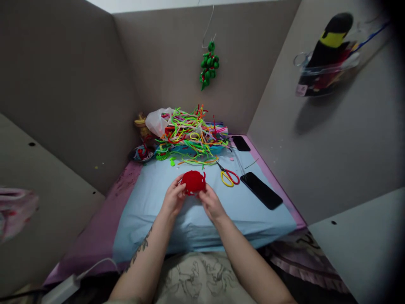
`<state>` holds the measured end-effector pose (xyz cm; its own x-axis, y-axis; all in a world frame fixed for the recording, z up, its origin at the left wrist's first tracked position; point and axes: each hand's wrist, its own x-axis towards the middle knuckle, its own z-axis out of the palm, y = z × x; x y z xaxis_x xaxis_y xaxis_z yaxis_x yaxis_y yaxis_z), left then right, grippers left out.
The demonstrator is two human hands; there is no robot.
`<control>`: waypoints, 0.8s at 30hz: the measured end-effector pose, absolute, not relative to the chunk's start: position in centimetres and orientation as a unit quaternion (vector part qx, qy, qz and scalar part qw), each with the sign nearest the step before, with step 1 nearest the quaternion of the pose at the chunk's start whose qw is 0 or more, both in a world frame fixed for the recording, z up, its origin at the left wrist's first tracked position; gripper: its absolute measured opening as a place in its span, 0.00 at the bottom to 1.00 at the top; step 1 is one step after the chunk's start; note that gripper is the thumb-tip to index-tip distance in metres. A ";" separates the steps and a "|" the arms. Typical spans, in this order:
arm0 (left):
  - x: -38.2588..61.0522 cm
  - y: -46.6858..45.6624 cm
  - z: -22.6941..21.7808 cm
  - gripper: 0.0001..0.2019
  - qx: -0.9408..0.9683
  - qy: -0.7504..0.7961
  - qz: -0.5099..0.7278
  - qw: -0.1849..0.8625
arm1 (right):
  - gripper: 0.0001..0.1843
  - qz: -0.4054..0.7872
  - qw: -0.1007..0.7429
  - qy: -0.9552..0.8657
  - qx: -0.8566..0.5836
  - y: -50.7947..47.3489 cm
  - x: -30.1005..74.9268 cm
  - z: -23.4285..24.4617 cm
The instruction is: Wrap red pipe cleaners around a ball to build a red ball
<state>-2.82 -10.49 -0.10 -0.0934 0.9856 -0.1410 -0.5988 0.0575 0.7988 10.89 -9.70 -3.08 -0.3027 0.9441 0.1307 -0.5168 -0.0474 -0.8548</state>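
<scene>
A round red fuzzy pipe-cleaner piece [193,181] is held up over the light blue cloth [152,202] between both hands. My left hand [173,198] grips its left edge with closed fingers. My right hand [210,202] pinches its lower right edge. Both forearms reach in from the bottom of the view.
A heap of coloured pipe cleaners [191,135] and a white plastic bag [158,120] lie at the back. Yellow-and-red scissors [228,175] and a black phone [261,190] lie to the right, another phone [241,143] farther back. A small bowl [142,153] sits back left. Green ornament [209,65] hangs above.
</scene>
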 end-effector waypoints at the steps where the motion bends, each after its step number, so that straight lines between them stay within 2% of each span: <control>1: -3.1 -10.6 0.0 0.23 0.264 0.373 0.634 0.624 | 0.21 0.695 0.541 -0.404 -0.247 -9.6 11.1 -2.8; 7: -3.8 -10.6 -0.7 0.21 0.287 0.381 0.614 0.629 | 0.23 0.745 0.492 -0.347 -0.288 -8.7 11.1 -2.5; 12: -4.3 -9.4 -0.5 0.19 0.254 0.407 0.613 0.628 | 0.20 0.754 0.493 -0.315 -0.300 -7.5 11.4 -2.4; 16: -4.1 -7.7 0.5 0.23 0.253 0.406 0.630 0.612 | 0.29 0.730 0.528 -0.306 -0.307 -5.2 11.9 -1.0; 18: -3.6 -6.9 0.6 0.27 0.273 0.400 0.647 0.589 | 0.29 0.718 0.551 -0.296 -0.304 -3.9 12.0 -0.5; 21: -2.8 -6.0 -0.1 0.29 0.300 0.437 0.654 0.539 | 0.23 0.714 0.571 -0.271 -0.301 -2.4 12.0 -0.6; 24: -2.0 -5.6 -1.5 0.25 0.333 0.546 0.648 0.415 | 0.22 0.718 0.583 -0.239 -0.295 -1.6 11.9 -1.5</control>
